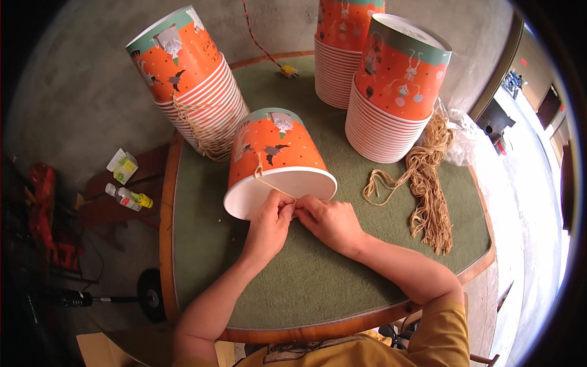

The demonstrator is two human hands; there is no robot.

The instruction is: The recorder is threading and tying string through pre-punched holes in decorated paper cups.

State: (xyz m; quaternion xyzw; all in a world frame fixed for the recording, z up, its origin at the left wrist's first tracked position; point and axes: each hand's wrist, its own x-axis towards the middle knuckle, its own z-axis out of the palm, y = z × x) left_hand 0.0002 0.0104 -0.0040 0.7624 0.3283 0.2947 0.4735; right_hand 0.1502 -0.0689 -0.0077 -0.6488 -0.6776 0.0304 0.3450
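An orange paper bucket [278, 145] with a green band and bat and skeleton prints lies tilted, its white opening toward me. A tan twine [267, 183] is looped at its upper rim and runs down across the opening to my fingers. My left hand [272, 223] pinches this twine in front of the opening. Close against it, my right hand [327, 221] is also closed on the twine, fingertips meeting the left ones. What lies between the fingertips is mostly hidden.
Stacked buckets [199, 98] with twine round their rims lean at the left. More bucket stacks [391, 92] stand at the back right, beside a twine bundle [431, 183] and a clear plastic bag [458, 137]. A yellow plug [289, 71] lies behind. The green tabletop [306, 287] has a wooden edge.
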